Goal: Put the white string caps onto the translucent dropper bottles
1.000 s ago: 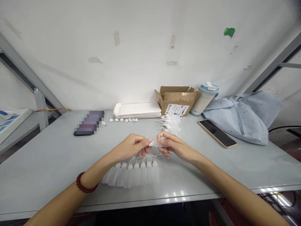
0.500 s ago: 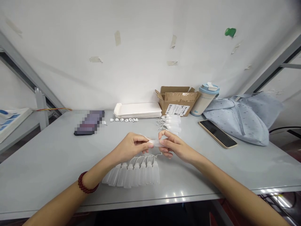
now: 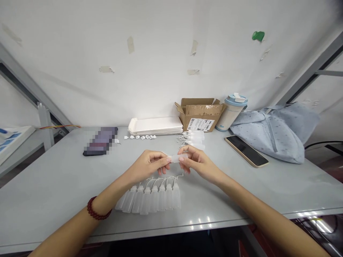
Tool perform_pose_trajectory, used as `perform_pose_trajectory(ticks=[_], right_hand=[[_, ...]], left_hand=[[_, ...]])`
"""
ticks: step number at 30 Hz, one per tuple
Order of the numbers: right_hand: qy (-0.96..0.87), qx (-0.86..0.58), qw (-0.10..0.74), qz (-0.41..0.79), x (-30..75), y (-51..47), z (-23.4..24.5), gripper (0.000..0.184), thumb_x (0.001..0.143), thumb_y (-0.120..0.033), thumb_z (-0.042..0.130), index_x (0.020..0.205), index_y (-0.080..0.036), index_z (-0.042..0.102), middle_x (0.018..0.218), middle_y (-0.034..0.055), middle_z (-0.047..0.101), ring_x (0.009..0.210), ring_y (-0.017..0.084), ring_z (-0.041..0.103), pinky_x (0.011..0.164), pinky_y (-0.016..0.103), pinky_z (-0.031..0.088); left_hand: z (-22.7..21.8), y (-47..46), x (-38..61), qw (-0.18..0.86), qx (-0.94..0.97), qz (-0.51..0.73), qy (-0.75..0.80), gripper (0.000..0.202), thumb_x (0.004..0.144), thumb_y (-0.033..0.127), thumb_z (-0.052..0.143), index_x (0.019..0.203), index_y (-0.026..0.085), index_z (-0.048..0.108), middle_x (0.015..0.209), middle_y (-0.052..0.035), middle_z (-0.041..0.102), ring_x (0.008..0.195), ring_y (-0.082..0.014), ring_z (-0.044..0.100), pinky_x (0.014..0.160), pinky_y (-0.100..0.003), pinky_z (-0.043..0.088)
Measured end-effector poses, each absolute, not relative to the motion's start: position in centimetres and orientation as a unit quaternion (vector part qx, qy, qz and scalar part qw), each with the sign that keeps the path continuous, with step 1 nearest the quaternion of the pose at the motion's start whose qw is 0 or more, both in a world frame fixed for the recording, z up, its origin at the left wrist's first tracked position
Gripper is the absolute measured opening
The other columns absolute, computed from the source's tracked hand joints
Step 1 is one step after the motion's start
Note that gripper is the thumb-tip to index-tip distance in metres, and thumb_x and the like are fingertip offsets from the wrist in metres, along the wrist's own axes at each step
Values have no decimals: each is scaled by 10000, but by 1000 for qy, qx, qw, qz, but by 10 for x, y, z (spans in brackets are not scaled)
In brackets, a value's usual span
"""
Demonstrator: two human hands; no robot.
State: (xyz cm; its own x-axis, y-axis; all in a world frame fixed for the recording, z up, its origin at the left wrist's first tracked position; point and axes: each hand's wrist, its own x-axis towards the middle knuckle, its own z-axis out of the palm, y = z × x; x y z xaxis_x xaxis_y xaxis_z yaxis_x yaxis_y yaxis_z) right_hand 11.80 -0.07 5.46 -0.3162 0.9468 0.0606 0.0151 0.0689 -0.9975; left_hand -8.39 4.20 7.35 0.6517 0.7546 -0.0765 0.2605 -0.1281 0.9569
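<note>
Between my two hands, above the middle of the table, lies a small translucent plastic bottle (image 3: 177, 158), held sideways. My left hand (image 3: 155, 161) pinches its left end, the neck side, where the fingers hide the tip. The fingers of my right hand (image 3: 193, 160) close around its right end. Nearer to me, a row of several similar bottles (image 3: 154, 200) lies flat, with thin curved white nozzle tubes pointing away from me. Several more bottles with thin tubes (image 3: 197, 135) lie behind my right hand. A line of small white caps (image 3: 142, 137) rests toward the back.
At the back stand a stack of white envelopes (image 3: 158, 125), an open cardboard box (image 3: 200, 116) and a tumbler with a blue lid (image 3: 232, 112). A phone (image 3: 246, 151) and a light blue cloth bag (image 3: 270, 134) are at right. A blurred-out dark device (image 3: 100, 141) lies at left.
The bottle and both hands have risen slightly, and more of the bottle shows between the fingers. My right fingers have drawn closer together around it. The view has shifted slightly.
</note>
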Motion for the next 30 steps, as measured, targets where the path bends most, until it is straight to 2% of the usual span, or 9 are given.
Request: perform_pose_trajectory(ticks=[6,12,15,19,21,23,25,30], right_hand=[[-599,-418,444,519,119,0,51,305,829,-419,607,997,-179,521,746,21,641,583,110,564,548,254,440],[-618,-413,431,512,119,0,50,340,822,-436,608,1016,-159,570,765,30,646,560,105,547,544,260,442],[-623,-423,419,508,119,-1,51,337,839,-476,571,914,-148,595,718,22,638,520,97,528,543,259,430],[-610,-444,405,517,118,-1,52,398,868,-527,499,715,-160,532,606,10,621,448,87,498,506,246,396],[-605,-448,403,520,118,-1,51,415,871,-537,487,683,-167,506,574,2,608,430,86,488,499,245,386],[-606,-450,404,518,117,-1,52,418,867,-541,490,679,-168,507,568,-2,598,438,87,487,510,247,387],[-608,-449,410,511,117,-1,54,410,862,-537,503,688,-165,522,586,-2,594,467,91,492,533,251,394],[-619,-422,424,509,117,-2,55,368,832,-525,556,851,-158,576,672,6,598,520,102,503,543,257,408]], left_hand=[[72,42,-84,656,654,158,341,417,895,485,450,784,120,619,711,-52,648,580,-135,594,540,-252,464],[70,40,-85,645,670,153,334,412,913,477,400,738,137,552,618,-9,581,503,-114,535,537,-254,428],[71,38,-85,567,733,168,336,383,914,453,405,728,147,539,638,6,543,542,-110,507,555,-246,402],[68,32,-84,368,841,208,337,357,930,367,377,628,179,408,595,31,419,545,-108,386,535,-245,310],[65,31,-83,288,873,230,320,327,934,320,362,637,185,376,599,36,376,545,-110,335,545,-254,287],[63,31,-83,256,883,246,306,302,933,304,363,654,189,370,612,36,367,552,-113,327,557,-255,287],[64,32,-83,272,876,246,312,310,932,326,371,653,189,377,614,35,378,555,-113,342,556,-249,296],[71,34,-84,422,811,202,351,445,948,422,305,610,178,461,607,8,503,587,-129,476,559,-237,369]])
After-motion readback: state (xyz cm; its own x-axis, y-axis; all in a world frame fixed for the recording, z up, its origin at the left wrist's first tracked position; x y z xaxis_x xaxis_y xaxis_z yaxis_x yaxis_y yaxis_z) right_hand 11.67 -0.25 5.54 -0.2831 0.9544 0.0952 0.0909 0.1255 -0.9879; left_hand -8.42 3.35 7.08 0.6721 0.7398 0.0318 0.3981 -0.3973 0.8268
